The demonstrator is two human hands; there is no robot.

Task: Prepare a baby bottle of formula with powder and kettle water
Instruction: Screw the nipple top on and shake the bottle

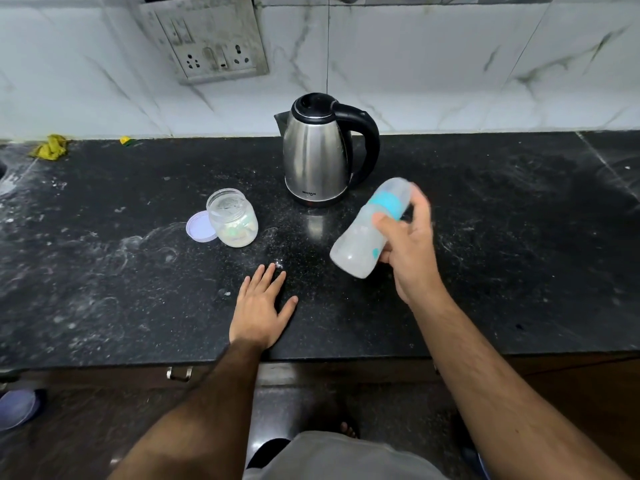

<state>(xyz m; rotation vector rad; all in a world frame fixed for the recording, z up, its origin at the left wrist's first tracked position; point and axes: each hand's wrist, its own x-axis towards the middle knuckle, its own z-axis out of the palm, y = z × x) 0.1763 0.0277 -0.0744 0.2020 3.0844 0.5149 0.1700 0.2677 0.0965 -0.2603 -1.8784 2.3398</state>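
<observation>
My right hand grips a capped baby bottle with a teal collar. The bottle is tilted, base toward me, above the black counter and blurred by motion; its contents look milky. My left hand lies flat on the counter, fingers spread, holding nothing. A steel kettle with a black lid and handle stands at the back centre, lid shut. To its left an open clear jar holds pale powder low down. The jar's lilac lid lies flat against its left side.
The black stone counter is dusted with powder, with a small spill just past my left fingertips. A yellow cloth lies at the back left. A wall socket panel sits above. The counter edge runs in front of me.
</observation>
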